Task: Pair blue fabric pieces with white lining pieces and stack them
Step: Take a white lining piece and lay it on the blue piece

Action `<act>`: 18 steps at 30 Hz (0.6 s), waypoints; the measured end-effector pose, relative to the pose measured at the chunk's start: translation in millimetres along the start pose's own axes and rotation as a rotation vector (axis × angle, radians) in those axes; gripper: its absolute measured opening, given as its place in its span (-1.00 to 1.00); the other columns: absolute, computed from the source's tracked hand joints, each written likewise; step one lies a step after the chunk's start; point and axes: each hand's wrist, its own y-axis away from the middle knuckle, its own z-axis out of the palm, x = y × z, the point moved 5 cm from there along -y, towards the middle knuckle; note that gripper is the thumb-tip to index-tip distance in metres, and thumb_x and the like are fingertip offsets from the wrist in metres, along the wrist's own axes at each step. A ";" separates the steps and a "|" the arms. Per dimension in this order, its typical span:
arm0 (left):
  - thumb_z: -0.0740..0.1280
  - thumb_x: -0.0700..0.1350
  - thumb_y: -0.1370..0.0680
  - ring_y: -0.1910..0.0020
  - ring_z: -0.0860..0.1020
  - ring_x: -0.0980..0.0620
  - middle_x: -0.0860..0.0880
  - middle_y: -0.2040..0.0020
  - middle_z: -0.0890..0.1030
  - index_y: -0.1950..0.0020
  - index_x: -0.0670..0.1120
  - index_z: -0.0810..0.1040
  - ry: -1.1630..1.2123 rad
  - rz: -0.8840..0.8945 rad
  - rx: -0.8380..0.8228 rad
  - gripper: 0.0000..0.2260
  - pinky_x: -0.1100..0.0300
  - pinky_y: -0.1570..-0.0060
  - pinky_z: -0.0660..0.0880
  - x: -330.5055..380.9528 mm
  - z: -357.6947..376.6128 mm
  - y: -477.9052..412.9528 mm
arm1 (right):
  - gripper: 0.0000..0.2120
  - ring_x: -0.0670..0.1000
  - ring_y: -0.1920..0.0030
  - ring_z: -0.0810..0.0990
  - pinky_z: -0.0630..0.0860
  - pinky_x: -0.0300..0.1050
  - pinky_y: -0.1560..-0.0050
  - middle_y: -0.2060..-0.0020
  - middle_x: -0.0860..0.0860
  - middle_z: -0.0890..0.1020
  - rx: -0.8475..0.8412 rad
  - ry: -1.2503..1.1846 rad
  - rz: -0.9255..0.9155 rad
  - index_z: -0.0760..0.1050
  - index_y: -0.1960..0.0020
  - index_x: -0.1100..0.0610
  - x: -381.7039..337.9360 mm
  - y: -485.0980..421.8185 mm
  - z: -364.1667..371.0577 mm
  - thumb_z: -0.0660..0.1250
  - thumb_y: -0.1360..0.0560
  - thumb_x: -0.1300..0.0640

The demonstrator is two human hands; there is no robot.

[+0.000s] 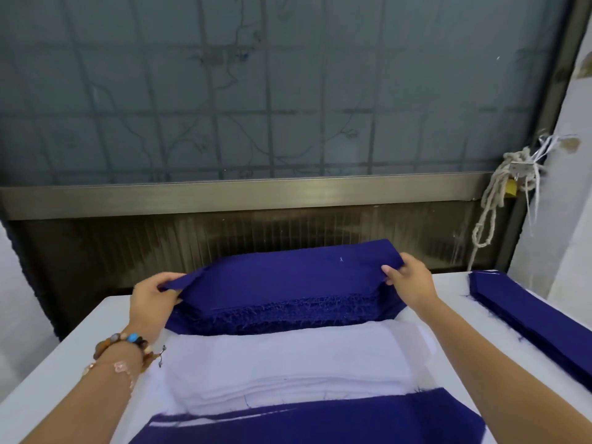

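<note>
Head camera looked down at a white table (54,363). Both hands held the top blue piece (288,274) by its ends. The left hand (153,294) had its fingers and thumb curled round the left end. The right hand (408,278) pinched the right end between thumb and fingers. The piece was lifted a little over a blue pile (282,317) with frayed edges, at the far side of the table. Just nearer than that pile lay a pile of white lining pieces (282,360), touching it. Nearest of all lay another blue cloth (320,421), over the near edge of the white pile. One more blue stack (528,312) sat on the right side of the table, apart from the others. Bead bracelets (128,342) were on the left wrist. A pale rope (499,193) hung far off on the right.
</note>
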 end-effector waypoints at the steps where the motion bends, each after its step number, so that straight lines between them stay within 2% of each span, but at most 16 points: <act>1: 0.32 -0.31 -0.56 0.04 0.61 -0.10 -0.11 0.07 0.65 0.00 -0.07 0.60 0.132 -0.060 0.028 -0.83 0.11 0.16 0.61 0.2 -4.9 4.2 | -0.87 0.03 0.23 0.60 0.49 -0.16 0.21 0.24 0.07 0.65 -0.018 -0.096 0.002 0.49 -0.11 0.15 -3.0 5.0 -3.9 0.31 -0.57 0.19; 2: 0.34 -0.24 -0.57 0.06 0.62 -0.05 -0.11 0.05 0.64 -0.05 -0.09 0.59 0.245 -0.112 0.048 -0.89 0.19 0.20 0.61 2.4 -9.4 9.1 | -0.88 0.01 0.27 0.61 0.51 -0.18 0.25 0.28 0.08 0.64 -0.037 -0.169 -0.001 0.49 -0.11 0.12 -6.0 9.8 -8.3 0.30 -0.57 0.21; 3: 0.35 -0.19 -0.57 0.07 0.62 -0.01 -0.11 0.04 0.64 -0.12 -0.12 0.57 0.315 -0.149 0.064 -0.86 0.24 0.21 0.61 5.4 -13.4 13.7 | -0.87 -0.01 0.30 0.60 0.52 -0.21 0.29 0.31 0.08 0.64 -0.059 -0.226 -0.002 0.49 -0.10 0.08 -8.5 14.7 -12.6 0.30 -0.57 0.22; 5: 0.35 -0.14 -0.57 0.11 0.60 0.03 -0.09 0.06 0.64 -0.17 -0.16 0.56 0.334 -0.189 0.078 -0.80 0.24 0.19 0.58 10.2 -22.6 24.1 | -0.84 -0.05 0.36 0.57 0.53 -0.27 0.35 0.35 0.08 0.62 -0.092 -0.301 0.022 0.49 -0.06 0.00 -11.9 26.8 -21.2 0.29 -0.58 0.24; 8: 0.36 -0.14 -0.56 0.23 0.56 0.02 -0.10 0.17 0.63 -0.06 -0.17 0.60 0.224 -0.194 0.077 -0.86 0.21 0.23 0.49 18.0 -38.6 46.5 | -0.93 -0.05 0.36 0.53 0.51 -0.24 0.31 0.33 0.10 0.59 -0.129 -0.407 0.121 0.54 -0.02 0.12 -6.1 50.8 -31.3 0.29 -0.58 0.23; 12: 0.39 -0.14 -0.54 0.27 0.57 -0.07 -0.14 0.27 0.65 0.06 -0.15 0.63 0.099 -0.207 0.015 -0.91 0.16 0.27 0.48 19.3 -57.1 85.7 | -0.90 -0.05 0.34 0.53 0.51 -0.24 0.28 0.32 0.10 0.60 -0.122 -0.396 0.278 0.54 0.03 0.21 18.2 95.6 -45.8 0.31 -0.57 0.18; 14: 0.40 -0.13 -0.53 0.29 0.58 -0.07 -0.10 0.31 0.66 0.11 -0.11 0.64 0.023 -0.195 0.007 -0.94 0.17 0.29 0.49 16.2 -63.9 108.4 | -0.84 -0.05 0.34 0.55 0.51 -0.25 0.30 0.36 0.07 0.62 -0.103 -0.320 0.310 0.55 -0.08 0.23 29.3 120.8 -54.5 0.33 -0.56 0.17; 16: 0.40 -0.12 -0.53 0.30 0.60 -0.07 -0.03 0.36 0.66 0.16 -0.01 0.62 -0.069 -0.154 -0.029 -0.93 0.17 0.29 0.52 12.5 -66.8 129.4 | -0.65 -0.02 0.33 0.57 0.50 -0.24 0.29 0.33 0.10 0.64 -0.088 -0.265 0.314 0.45 -0.31 0.21 41.9 142.6 -62.8 0.34 -0.56 0.16; 17: 0.40 -0.11 -0.53 0.29 0.61 -0.08 0.00 0.37 0.66 0.17 0.02 0.61 -0.097 -0.147 -0.052 -0.92 0.15 0.28 0.55 9.7 -67.4 139.2 | -0.60 0.01 0.31 0.58 0.50 -0.22 0.26 0.32 0.11 0.65 -0.085 -0.244 0.303 0.39 -0.37 0.19 46.1 154.3 -68.3 0.34 -0.55 0.16; 18: 0.41 -0.11 -0.52 0.29 0.61 -0.09 0.00 0.38 0.66 0.18 0.02 0.61 -0.108 -0.155 -0.072 -0.91 0.11 0.26 0.57 6.2 -68.7 148.5 | -0.65 0.04 0.30 0.59 0.51 -0.20 0.24 0.35 0.10 0.65 -0.093 -0.205 0.264 0.42 -0.32 0.16 48.9 164.6 -73.5 0.34 -0.55 0.16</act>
